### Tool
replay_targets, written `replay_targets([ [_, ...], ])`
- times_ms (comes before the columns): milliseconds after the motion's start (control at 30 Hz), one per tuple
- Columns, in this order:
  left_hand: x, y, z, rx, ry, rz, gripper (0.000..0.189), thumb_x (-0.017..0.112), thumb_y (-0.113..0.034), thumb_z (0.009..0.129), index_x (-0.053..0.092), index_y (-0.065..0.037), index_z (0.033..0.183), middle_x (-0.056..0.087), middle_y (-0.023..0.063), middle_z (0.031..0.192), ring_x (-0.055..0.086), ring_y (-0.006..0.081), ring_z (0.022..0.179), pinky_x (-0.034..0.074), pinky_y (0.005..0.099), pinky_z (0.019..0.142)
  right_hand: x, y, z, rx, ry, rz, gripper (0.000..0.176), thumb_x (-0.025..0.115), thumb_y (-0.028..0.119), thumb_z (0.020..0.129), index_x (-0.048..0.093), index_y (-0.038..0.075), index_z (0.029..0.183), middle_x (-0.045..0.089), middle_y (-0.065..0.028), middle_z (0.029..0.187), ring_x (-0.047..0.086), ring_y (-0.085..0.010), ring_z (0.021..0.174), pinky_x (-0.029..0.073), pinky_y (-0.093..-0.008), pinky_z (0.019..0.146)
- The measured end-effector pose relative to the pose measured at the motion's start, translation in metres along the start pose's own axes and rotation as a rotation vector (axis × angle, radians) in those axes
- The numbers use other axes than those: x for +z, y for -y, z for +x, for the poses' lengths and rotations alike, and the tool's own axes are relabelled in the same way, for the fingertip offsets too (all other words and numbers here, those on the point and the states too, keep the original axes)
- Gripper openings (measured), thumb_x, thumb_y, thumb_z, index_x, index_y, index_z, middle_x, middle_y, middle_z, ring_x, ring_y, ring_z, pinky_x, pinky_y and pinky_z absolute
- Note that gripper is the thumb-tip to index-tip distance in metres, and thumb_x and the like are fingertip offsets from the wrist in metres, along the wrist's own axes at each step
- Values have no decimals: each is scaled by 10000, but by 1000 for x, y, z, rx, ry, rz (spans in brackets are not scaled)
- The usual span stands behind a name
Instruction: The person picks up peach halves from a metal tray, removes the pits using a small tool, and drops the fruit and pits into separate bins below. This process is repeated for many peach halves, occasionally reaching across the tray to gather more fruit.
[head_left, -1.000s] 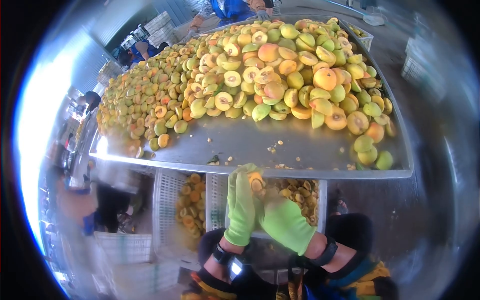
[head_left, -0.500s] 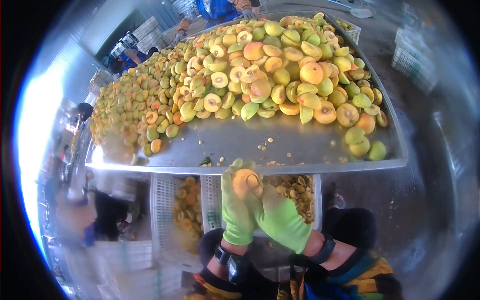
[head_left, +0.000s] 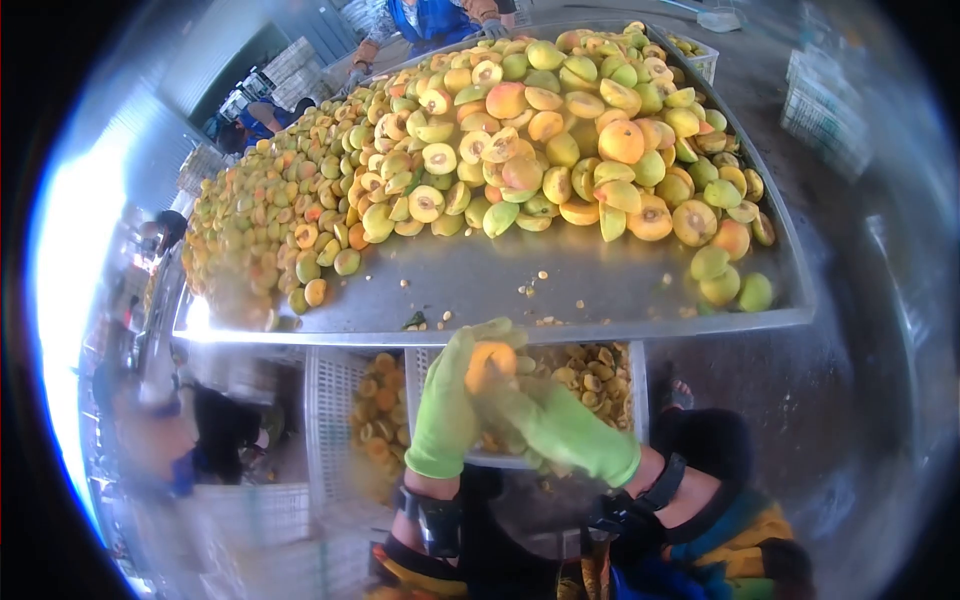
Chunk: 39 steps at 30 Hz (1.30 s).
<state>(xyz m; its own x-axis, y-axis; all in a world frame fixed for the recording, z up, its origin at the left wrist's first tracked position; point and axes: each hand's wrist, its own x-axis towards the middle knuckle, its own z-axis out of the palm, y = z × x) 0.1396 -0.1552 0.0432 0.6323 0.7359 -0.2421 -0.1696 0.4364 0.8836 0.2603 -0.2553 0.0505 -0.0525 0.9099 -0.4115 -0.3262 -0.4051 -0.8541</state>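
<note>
My left hand (head_left: 447,400), in a green glove, is wrapped round an orange-fleshed peach half (head_left: 490,366) just in front of the tray's near edge. Against the lower side of that fruit is my right hand (head_left: 575,425), also in a green glove, its fingers curled and blurred. Whatever those fingers hold is hidden. Beyond the hands, a metal tray table (head_left: 450,285) carries a big heap of peaches (head_left: 520,150), many of them cut in half with brown pits or hollows showing.
Below the tray edge stand a white crate (head_left: 638,395) with pits and scraps and another crate (head_left: 335,400) with orange fruit halves. Across the table is a person in blue (head_left: 432,25) with gloved hands. Stacked crates (head_left: 825,115) stand at the right.
Both hands have drawn slightly apart at the wrists, the left going left and the right going right and down. The peach half has turned in my left hand.
</note>
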Motion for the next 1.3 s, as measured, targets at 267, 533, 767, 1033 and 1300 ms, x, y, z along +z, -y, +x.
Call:
replay_targets([
  [267, 13, 1, 0, 167, -174, 123, 383, 509, -331, 974, 659, 19, 1017, 678, 123, 834, 657, 191, 679, 549, 271, 613, -4, 7, 0, 161, 216, 173, 562, 483, 611, 946, 560, 55, 940, 505, -4, 613, 456, -81, 401, 384, -243, 346],
  [533, 20, 11, -7, 163, -247, 106, 371, 522, -324, 951, 668, 16, 987, 670, 110, 812, 647, 181, 677, 548, 288, 620, 3, -2, -4, 61, 136, 63, 544, 486, 593, 952, 551, 55, 911, 513, -10, 612, 482, -92, 401, 381, -243, 339],
  [767, 25, 12, -2, 185, -240, 151, 373, 513, -316, 952, 669, 22, 982, 678, 109, 808, 649, 171, 699, 537, 276, 636, 0, 0, -7, 54, 141, 69, 572, 484, 605, 946, 559, 39, 917, 494, -1, 606, 436, -82, 390, 364, -238, 333],
  [1033, 10, 8, -3, 50, 131, 217, 335, 565, -253, 899, 704, 53, 900, 706, 151, 849, 677, 217, 777, 546, 330, 741, -20, 3, -21, 247, 288, 93, 517, 487, 544, 968, 572, 34, 979, 476, 7, 600, 413, -76, 389, 351, -228, 333],
  [1300, 6, 13, -9, 206, 357, 628, 176, 656, -145, 904, 725, -11, 995, 717, 83, 887, 668, 136, 773, 538, 284, 688, -35, 11, -35, 263, 347, -157, 551, 494, 587, 950, 587, 44, 958, 496, 11, 590, 421, -73, 387, 345, -217, 335],
])
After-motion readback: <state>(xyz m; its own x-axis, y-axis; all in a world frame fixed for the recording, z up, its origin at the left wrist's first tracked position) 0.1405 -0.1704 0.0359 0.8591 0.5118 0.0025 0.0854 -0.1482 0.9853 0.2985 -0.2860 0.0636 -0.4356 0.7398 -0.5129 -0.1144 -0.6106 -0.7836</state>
